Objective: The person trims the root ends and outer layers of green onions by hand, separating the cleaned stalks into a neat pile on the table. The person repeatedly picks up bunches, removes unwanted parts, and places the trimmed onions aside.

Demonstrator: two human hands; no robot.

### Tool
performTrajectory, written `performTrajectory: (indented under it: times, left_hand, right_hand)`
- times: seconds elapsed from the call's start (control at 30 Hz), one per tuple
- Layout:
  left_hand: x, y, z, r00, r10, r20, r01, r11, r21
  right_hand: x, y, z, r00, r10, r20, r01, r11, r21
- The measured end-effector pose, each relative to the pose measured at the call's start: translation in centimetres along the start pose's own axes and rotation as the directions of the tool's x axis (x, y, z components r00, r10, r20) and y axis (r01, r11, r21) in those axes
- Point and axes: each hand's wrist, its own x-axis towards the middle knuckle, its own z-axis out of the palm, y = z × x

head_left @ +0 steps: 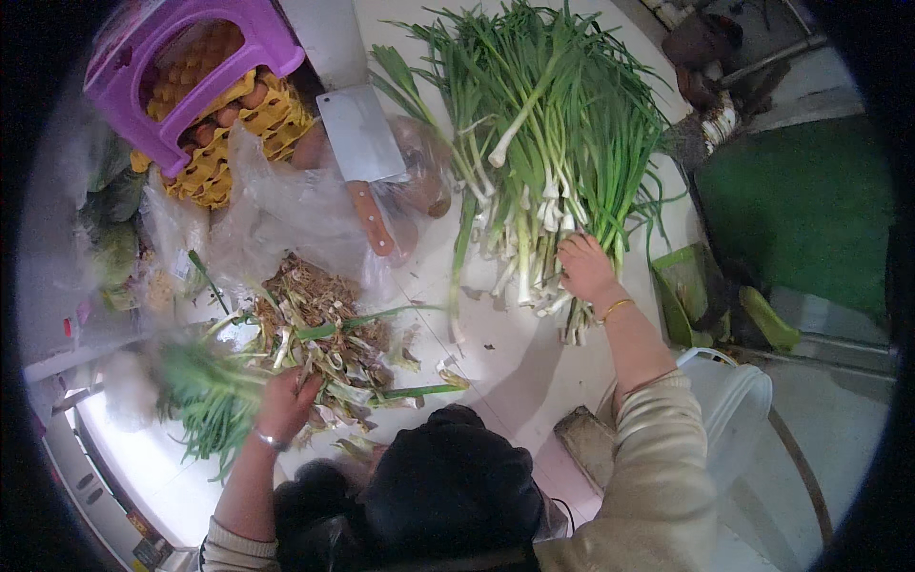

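A large heap of green garlic [534, 124], long green leaves away from me and white stem ends toward me, lies on the white floor. My right hand [583, 267] is at its near edge, fingers closed around white stems there. On the left, my left hand [289, 400] is closed around a smaller bunch of green garlic [212, 381], whose leaves point left and are smeared by motion. Just beyond that hand lies a pile of brown roots and peeled skins [329, 319], with a few loose green leaves on it.
A cleaver [362, 138] with a wooden handle rests on a clear plastic bag [276, 205] holding brown things. Behind are yellow egg trays [272, 124] with eggs, under a purple stool [172, 124]. At right stand a green container [681, 291] and a white bucket [739, 400].
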Motion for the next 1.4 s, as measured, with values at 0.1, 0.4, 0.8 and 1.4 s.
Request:
performTrajectory:
  times: [0.1, 0.4, 0.8, 1.4]
  left_hand:
    - [0.0, -0.8, 1.2, 1.0, 0.028, 0.013, -0.029, 0.997, 0.075]
    - [0.2, 1.6, 4.3, 0.982, 0.188, 0.003, -0.188, 0.982, -0.006]
    - [0.2, 3.7, 2.6, 0.995, 0.104, 0.005, -0.104, 0.993, -0.053]
    - [1.3, 6.6, 5.4, 0.973, 0.228, 0.043, -0.226, 0.973, -0.049]
  right_hand:
    - [-0.1, 0.5, -0.5, 0.985, 0.159, -0.072, -0.143, 0.972, 0.188]
    - [10.5, -4.3, -3.6, 0.678, 0.733, -0.062, -0.534, 0.548, 0.643]
    - [10.4, -11.1, -2.9, 0.578, 0.734, -0.356, -0.191, 0.546, 0.816]
    - [12.0, -9.3, 2.5, 0.5, 0.856, 0.129, -0.287, 0.023, 0.958]
